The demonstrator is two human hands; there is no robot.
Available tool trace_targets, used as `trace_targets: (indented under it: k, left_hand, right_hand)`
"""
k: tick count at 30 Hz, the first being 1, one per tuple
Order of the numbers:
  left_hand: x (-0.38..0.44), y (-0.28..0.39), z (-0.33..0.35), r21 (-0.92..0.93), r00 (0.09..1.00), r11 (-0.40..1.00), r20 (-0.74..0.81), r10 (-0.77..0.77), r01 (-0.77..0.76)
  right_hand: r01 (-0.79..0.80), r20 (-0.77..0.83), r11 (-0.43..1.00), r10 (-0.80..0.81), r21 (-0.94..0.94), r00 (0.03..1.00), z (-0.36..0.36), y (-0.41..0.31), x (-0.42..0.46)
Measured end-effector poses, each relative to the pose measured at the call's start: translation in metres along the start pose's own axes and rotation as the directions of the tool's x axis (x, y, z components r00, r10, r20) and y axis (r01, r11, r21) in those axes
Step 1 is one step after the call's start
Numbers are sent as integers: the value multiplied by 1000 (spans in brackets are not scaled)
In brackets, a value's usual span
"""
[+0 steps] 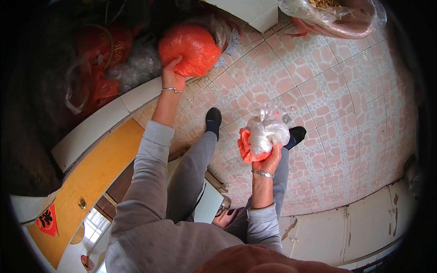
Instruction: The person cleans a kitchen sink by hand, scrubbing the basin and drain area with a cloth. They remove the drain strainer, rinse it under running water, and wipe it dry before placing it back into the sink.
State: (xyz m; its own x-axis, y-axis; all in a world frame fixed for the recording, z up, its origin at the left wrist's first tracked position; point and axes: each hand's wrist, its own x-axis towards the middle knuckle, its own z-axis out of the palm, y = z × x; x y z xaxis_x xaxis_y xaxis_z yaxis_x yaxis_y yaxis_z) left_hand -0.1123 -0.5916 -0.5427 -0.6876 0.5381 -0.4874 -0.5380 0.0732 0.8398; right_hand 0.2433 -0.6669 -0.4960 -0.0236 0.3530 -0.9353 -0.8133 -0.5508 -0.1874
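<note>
My left hand [173,74] grips a full, rounded red plastic bag [190,48] at its lower edge, beside the tiled ledge. What the bag holds is hidden. In my right hand [269,159] is a bundle of crumpled clear plastic bags [268,128], with a crumpled red plastic bag [245,145] along its left side. That bundle is over the floor, just left of my right shoe. A bracelet circles each wrist.
Red and clear bags [136,66] lie behind the tiled ledge [92,133] at upper left. A bag-lined container [355,20] stands at upper right. A yellow wooden door [102,163] is at left; white cabinets [321,235] line the lower right. Tiled floor [334,112] lies between.
</note>
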Motion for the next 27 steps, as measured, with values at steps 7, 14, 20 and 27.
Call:
trace_targets:
  k: [7,14,20,27]
  left_hand:
    - [36,-15,-11,711,861,574,87,502,-406]
    - [38,-44,9,696,794,-663,553,250,-276]
    - [86,-65,-24,835,807,-27,539,242,-550]
    - [179,-107,-38,843,950,-441,256,-177,-309]
  right_hand:
    - [-8,52,999,11,-48,999,-7,3,5]
    - [-22,118,997,31,-74,993,-7,7,5]
    - [-29,57,995,34,-97,998,-5,13,5]
    - [-9,-24,988,5,-155,1000,-17,18,9]
